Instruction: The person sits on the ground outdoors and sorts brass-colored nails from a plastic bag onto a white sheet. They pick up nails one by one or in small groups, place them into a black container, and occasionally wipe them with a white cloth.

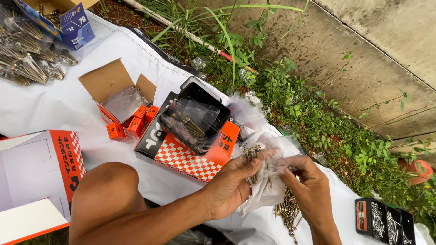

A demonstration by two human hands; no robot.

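Observation:
My left hand [234, 183] grips a bundle of long brass-coloured screws [252, 156] and the edge of a clear plastic bag [268, 190]. My right hand [306, 181] pinches the bag's other side next to the screws. Below the hands a loose heap of screws [288, 213] lies on the white sheet [68, 104]. My bare knee [106, 190] is at the lower left.
An orange checkered box [193, 159] carries a black tray of bagged screws [195, 120]. Small orange boxes [131, 124] and an open cardboard box [116, 88] sit left. Bagged screws [27, 59] lie far left. A black case of screws [386, 222] is at right. Weeds and concrete lie beyond.

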